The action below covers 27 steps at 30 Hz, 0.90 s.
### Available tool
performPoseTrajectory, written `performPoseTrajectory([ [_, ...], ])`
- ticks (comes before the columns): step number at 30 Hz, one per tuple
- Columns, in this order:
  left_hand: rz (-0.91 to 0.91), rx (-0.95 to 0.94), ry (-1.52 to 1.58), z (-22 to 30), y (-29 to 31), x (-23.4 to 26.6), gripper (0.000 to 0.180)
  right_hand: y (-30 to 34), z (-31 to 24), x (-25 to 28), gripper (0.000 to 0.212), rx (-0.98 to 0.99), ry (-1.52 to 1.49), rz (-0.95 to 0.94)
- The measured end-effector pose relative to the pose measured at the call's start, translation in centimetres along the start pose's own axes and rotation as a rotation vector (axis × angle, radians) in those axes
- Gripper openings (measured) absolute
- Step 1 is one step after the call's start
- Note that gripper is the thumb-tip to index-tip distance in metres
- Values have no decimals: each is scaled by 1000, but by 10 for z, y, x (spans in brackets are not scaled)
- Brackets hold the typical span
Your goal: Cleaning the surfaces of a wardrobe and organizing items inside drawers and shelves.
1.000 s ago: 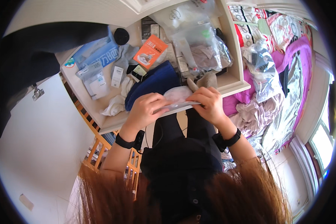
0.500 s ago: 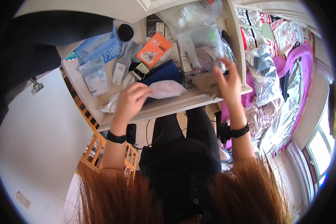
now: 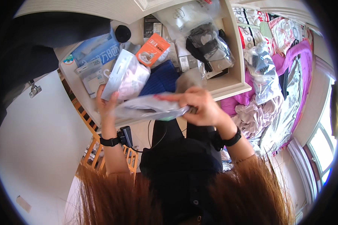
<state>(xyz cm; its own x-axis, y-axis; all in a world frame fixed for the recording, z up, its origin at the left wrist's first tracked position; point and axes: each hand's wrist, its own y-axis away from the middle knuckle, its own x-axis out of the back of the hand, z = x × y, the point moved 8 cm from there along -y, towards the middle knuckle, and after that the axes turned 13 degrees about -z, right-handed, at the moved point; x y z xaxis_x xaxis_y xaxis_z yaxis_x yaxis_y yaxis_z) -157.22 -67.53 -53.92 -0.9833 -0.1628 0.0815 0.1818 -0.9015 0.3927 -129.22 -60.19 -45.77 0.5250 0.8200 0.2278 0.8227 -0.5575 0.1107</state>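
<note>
My left hand is closed at the lower edge of a clear plastic bag with pale pink cloth, tilted over the drawer's left half. In my right hand, thumb and fingers pinch the end of another clear plastic bag, blurred by motion. It stretches left across the drawer front towards my left hand; whether that hand also touches it I cannot tell. Behind them lie a dark blue ribbed cloth, a blurred beige cloth and an orange packet.
The open drawer also holds a bag of dark clothes, a blue package and a round black item. Clothes and a purple cloth are heaped at the right. A white door panel stands left.
The bag with pink cloth has moved from the drawer's right side to my left hand, uncovering dark clothes. My right hand has come inward and now grips a clear bag.
</note>
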Motion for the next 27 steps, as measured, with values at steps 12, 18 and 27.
performPoseTrajectory([
  [12, -234, 321, 386, -7, 24, -56, 31, -10, 49, -26, 80, -393, 78, 43],
  [18, -601, 102, 744, 41, 6, -99, 47, 0, 55, -31, 37, -422, -164, -58],
  [27, 105, 557, -966, -105, -76, 127, 113, 36, 108, -12, 32, -515, -539, 205],
])
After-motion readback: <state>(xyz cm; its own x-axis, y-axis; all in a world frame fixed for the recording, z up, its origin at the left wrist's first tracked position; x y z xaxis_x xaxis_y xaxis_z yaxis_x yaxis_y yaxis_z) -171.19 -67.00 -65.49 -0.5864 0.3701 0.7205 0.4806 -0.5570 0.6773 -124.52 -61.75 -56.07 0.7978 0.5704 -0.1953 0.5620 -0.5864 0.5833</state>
